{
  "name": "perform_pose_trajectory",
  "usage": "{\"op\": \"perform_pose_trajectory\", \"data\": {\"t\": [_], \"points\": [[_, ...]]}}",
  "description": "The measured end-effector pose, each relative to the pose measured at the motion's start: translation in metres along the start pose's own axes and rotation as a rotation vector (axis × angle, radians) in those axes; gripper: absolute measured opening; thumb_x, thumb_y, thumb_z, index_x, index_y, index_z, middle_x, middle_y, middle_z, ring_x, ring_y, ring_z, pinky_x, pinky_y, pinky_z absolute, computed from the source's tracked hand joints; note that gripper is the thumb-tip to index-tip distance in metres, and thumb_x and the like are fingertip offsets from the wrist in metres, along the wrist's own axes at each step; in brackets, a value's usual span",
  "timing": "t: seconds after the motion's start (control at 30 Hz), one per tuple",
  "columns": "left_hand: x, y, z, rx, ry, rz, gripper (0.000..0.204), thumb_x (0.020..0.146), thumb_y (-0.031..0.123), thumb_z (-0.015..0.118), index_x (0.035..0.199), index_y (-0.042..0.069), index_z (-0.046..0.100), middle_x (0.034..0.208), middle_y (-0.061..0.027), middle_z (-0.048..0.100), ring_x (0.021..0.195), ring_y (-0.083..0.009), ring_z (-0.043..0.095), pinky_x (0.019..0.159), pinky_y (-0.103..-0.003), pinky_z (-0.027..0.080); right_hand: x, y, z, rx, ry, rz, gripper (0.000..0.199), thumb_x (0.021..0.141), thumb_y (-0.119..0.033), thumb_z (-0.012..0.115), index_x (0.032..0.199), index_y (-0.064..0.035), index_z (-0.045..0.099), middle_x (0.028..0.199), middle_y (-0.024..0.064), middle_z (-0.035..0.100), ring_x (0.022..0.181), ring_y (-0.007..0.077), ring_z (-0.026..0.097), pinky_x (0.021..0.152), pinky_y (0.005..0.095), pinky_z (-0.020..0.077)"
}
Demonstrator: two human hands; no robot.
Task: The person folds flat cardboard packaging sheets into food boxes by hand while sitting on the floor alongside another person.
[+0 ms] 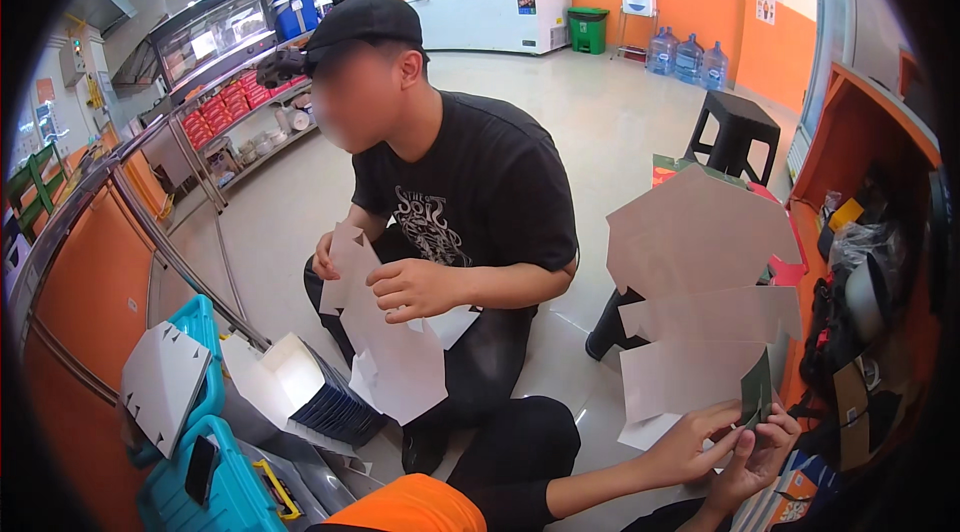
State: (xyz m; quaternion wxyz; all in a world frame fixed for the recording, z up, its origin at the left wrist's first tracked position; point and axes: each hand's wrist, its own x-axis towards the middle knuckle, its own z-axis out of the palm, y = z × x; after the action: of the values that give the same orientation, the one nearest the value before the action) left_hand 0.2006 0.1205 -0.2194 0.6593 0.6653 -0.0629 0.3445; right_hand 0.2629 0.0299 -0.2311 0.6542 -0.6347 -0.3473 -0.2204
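Observation:
A large unfolded cardboard box blank [700, 232], pale grey on the face toward me with creased panels and flaps, stands upright on my right. My left hand [695, 440] pinches its lower right edge, beside a small folded flap showing dark green [757, 392]. Close against it, my right hand [762, 447] has its fingers curled on the same green flap. Both hands are closed on the card; parts of the fingertips are hidden. Across from me, a person [465, 192] in black sits on the floor, both hands on another pale box blank [385, 332].
Nested folded boxes [340, 397] lie left of centre, beside teal crates [215, 492] with a phone [201, 470] on one. A black stool [735, 132] stands behind my blank. Right is an orange shelf [870, 102] with bags; left, a metal rail [180, 237].

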Motion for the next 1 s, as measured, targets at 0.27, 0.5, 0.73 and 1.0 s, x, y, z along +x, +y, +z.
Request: {"op": "perform_pose_trajectory", "data": {"t": [0.27, 0.5, 0.73, 1.0], "points": [[-0.004, 0.006, -0.005, 0.146, -0.011, 0.012, 0.028, 0.086, 0.019, 0.043, 0.099, -0.006, 0.046, 0.094, -0.0185, 0.046, 0.072, -0.0352, 0.051, 0.060, -0.033, 0.043, -0.006, -0.009, 0.007, -0.036, -0.081, 0.057, 0.041, 0.089, -0.041, 0.036, 0.086, -0.0024, 0.048, 0.091, 0.0101, 0.040, 0.089, 0.0212, 0.043, 0.079, 0.0347, 0.0347], [-0.003, 0.046, -0.028, 0.285, -0.178, -0.078, 0.021, 0.083, 0.015, 0.043, 0.096, -0.002, 0.047, 0.084, -0.0146, 0.046, 0.061, -0.0300, 0.053, 0.055, -0.036, 0.043, 0.000, -0.012, -0.009, 0.013, -0.070, 0.158, 0.044, 0.090, -0.038, 0.030, 0.098, -0.0001, 0.049, 0.089, 0.0102, 0.042, 0.080, 0.0187, 0.044, 0.073, 0.0321, 0.0361], [-0.015, 0.084, -0.057, 0.267, -0.576, -0.150, 0.016, 0.081, 0.013, 0.043, 0.087, -0.002, 0.045, 0.079, -0.0158, 0.045, 0.067, -0.0338, 0.050, 0.061, -0.039, 0.040, 0.015, -0.032, -0.019, 0.168, 0.207, -0.134, 0.036, 0.086, -0.029, 0.047, 0.102, 0.0027, 0.054, 0.098, 0.0162, 0.053, 0.081, 0.0249, 0.056, 0.067, 0.0364, 0.0420], [-0.011, 0.072, -0.066, 0.264, -0.599, -0.132, 0.021, 0.080, 0.013, 0.043, 0.095, -0.002, 0.045, 0.078, -0.0163, 0.047, 0.064, -0.0315, 0.048, 0.060, -0.036, 0.041, 0.002, -0.029, -0.054, -0.096, -0.194, 0.022, 0.046, 0.084, -0.019, 0.052, 0.120, 0.0049, 0.037, 0.102, 0.0136, 0.041, 0.093, 0.0236, 0.045, 0.082, 0.0340, 0.0373]]}}
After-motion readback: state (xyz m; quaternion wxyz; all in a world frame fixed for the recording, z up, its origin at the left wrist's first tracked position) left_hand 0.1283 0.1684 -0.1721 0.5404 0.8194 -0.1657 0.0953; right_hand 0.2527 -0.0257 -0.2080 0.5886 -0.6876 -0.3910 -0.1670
